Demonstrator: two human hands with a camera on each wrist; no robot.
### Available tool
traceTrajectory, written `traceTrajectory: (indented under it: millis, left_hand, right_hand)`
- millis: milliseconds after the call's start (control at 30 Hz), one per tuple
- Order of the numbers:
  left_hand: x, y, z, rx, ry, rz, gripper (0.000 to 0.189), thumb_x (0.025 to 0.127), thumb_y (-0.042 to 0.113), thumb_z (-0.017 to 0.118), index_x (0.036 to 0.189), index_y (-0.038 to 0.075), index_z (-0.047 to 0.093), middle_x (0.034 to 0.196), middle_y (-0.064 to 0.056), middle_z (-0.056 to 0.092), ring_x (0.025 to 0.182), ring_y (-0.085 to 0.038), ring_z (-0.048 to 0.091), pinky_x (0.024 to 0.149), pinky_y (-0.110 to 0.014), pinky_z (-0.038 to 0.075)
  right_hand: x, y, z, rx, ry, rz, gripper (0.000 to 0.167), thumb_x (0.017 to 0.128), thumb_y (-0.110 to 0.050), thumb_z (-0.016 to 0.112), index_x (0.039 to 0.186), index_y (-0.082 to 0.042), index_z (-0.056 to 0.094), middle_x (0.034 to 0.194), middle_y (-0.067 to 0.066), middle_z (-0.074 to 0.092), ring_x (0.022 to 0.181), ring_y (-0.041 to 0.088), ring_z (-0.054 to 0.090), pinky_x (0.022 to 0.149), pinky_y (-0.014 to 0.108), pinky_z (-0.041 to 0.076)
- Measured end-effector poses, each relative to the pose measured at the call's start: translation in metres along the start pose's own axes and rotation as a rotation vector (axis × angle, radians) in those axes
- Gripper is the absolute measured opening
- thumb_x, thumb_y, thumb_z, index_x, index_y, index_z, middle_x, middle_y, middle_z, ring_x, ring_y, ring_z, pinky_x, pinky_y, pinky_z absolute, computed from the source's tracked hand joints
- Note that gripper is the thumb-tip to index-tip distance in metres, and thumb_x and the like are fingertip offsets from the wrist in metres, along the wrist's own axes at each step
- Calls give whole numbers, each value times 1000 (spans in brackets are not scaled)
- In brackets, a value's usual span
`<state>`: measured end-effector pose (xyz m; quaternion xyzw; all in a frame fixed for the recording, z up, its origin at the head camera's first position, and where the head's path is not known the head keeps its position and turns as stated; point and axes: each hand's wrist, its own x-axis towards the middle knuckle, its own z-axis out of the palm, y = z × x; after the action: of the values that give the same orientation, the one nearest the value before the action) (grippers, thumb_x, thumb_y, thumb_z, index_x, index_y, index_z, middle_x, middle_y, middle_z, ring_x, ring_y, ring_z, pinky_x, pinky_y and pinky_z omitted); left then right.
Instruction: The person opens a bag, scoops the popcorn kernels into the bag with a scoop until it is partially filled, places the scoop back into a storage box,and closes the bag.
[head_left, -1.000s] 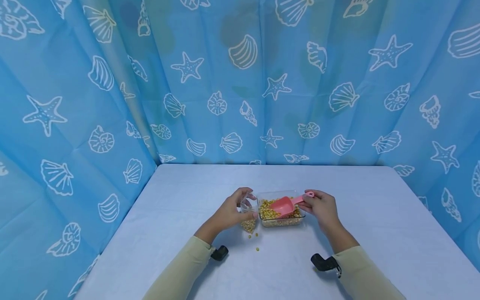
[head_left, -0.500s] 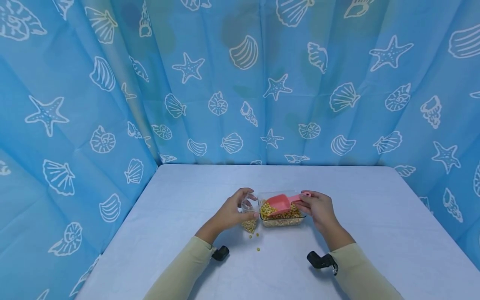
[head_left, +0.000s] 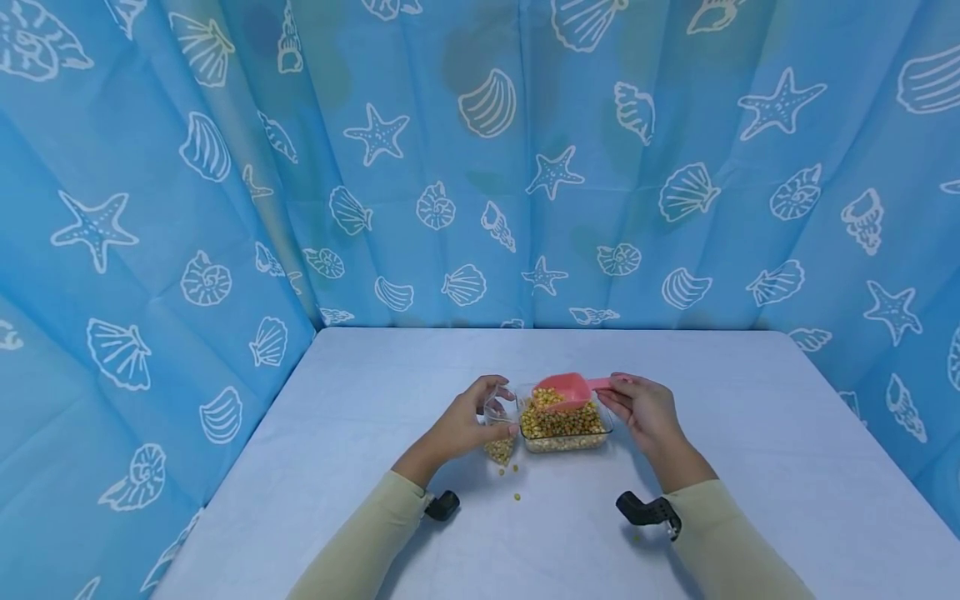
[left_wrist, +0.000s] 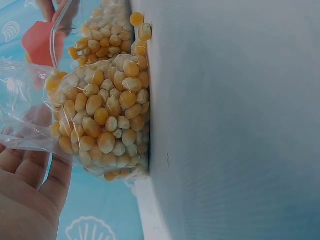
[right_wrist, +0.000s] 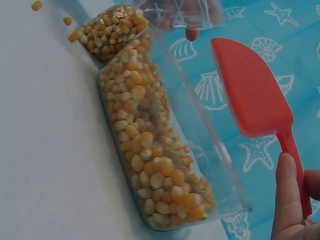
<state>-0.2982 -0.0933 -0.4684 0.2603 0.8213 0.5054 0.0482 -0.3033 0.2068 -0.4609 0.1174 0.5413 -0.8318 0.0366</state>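
My left hand (head_left: 467, 423) holds the upper part of a clear plastic bag (left_wrist: 107, 117), its thumb and fingers around the bag's mouth. Corn kernels fill the bag's lower part, which rests on the table. Right beside the bag stands a rectangular clear container (right_wrist: 210, 137), partly filled with corn kernels (head_left: 562, 422). Above the container, my right hand (head_left: 648, 417) pinches the handle of a pink scoop (head_left: 573, 390). Yellow kernels lie in the scoop's bowl, toward its left-hand front edge. From the right wrist view only the scoop's underside shows.
A few loose kernels (head_left: 517, 497) lie on the white tablecloth (head_left: 375, 375) in front of the bag. Behind and to the sides of the table hangs a blue curtain (head_left: 420, 250) with shell and starfish prints. A black camera (head_left: 643, 510) sits at each wrist.
The scoop has come up out of the corn in the container and now carries kernels. My right hand rose with it, while my left hand stayed at the bag.
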Motion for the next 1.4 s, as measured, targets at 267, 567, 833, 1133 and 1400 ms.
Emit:
traceTrajectory:
  millis: [267,567,833,1133,1400]
  left_hand:
    - [0,0,1,14,10,6,68,85,24,77,142,18,40,124,5,59,103,-13,57,85,-39,48]
    - [0,1,1,20,8,-15,70,85,26,77,144,18,39,123,6,58,103,-13,57,88,-39,47]
    - [0,2,0,27,0,-15,73,85,26,76,145,13,37,124,6,58,105,-13,56,91,-42,46]
    - [1,1,0,31,3,0,74,85,26,77,145,12,38,124,5,58,103,-13,57,90,-41,47]
    - [1,0,1,20,2,-1,70,85,26,77,143,18,40,123,6,58,102,-12,58,88,-39,48]
  right_hand:
    - [-4,-17,10,5,-18,-41,33,98,-13,59,128,-3,49,105,8,66,96,17,69,85,30,51]
    - [-9,-27,31,-86,-50,-123,39,97,-15,61,130,0,49,103,9,66,93,16,69,84,30,52]
    - [-17,-32,47,-204,-72,-182,44,96,-16,63,133,3,50,104,11,65,90,16,69,82,29,52]
    - [-17,-33,52,-345,-69,-282,43,96,-16,63,133,5,52,106,15,65,86,15,71,78,30,54]
    - [-21,-37,56,-384,-83,-302,40,97,-15,62,131,5,54,106,17,65,84,15,71,77,30,54]
